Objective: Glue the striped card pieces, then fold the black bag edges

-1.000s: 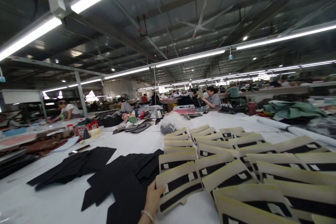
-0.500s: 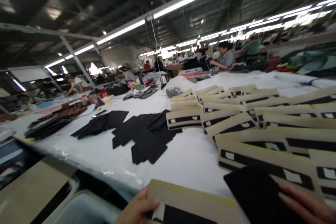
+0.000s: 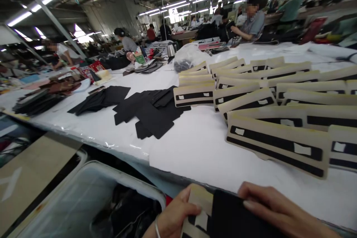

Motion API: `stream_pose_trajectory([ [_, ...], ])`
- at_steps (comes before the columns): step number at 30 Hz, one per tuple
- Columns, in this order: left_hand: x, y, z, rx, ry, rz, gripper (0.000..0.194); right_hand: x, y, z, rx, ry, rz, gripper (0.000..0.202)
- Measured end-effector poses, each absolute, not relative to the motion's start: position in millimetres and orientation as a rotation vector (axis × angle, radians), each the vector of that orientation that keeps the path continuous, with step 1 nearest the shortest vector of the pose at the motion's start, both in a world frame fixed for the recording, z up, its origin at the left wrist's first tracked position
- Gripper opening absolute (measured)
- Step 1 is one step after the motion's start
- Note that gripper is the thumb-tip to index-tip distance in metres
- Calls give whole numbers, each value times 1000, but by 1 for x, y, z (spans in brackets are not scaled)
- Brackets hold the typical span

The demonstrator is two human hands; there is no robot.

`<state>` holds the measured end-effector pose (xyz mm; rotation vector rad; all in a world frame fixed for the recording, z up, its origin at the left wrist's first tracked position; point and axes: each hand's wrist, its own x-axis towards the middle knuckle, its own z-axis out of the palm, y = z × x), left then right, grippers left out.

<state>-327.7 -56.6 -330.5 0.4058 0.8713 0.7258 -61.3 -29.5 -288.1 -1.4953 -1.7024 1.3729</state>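
My left hand (image 3: 174,214), with a bangle at the wrist, is closed on the end of a beige panel (image 3: 201,196) that has a yellowish edge, black strips and a whitish patch. My right hand (image 3: 275,206) grips the upper edge of a flat black rectangular piece (image 3: 237,217), which lies over the panel and covers most of it. Both are at the bottom of the view, in front of the table edge. Beyond them, similar beige panels (image 3: 275,141) stand in leaning rows on the white table (image 3: 189,148). More black pieces (image 3: 156,119) lie loosely overlapped at mid-table.
Below the table at left is a plastic bin (image 3: 92,171) with dark material inside, beside a cardboard sheet (image 3: 30,178). Dark and brown stacks (image 3: 47,93) lie at the table's far left. A clear plastic bag (image 3: 188,57) and a co-worker (image 3: 248,22) are farther back.
My right hand has brought the black piece leftward onto the beige panel, where the two were apart before. The camera has tilted down, showing more of the bin.
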Motion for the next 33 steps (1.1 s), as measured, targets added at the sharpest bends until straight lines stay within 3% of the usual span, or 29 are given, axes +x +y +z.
stream_pose_trajectory([
  [4,-328,-59,-329,486,880,719,42,-115,-38,-293,-1335,-2001,1428,25],
  [10,-336,-58,-323,680,968,739,35,-107,-32,-276,-1316,-1844,1504,34],
  [14,-336,-57,-325,645,938,799,41,-91,-21,-259,-1278,-1673,1670,36],
  [22,-333,-58,-320,693,1026,807,37,-139,-32,-307,-1308,-2190,1274,29],
  [29,-334,-66,-338,610,998,846,57,-139,-38,-323,-1323,-2244,1058,23],
  [33,-333,-68,-338,616,992,842,59,-139,-36,-320,-1322,-2259,1042,25],
])
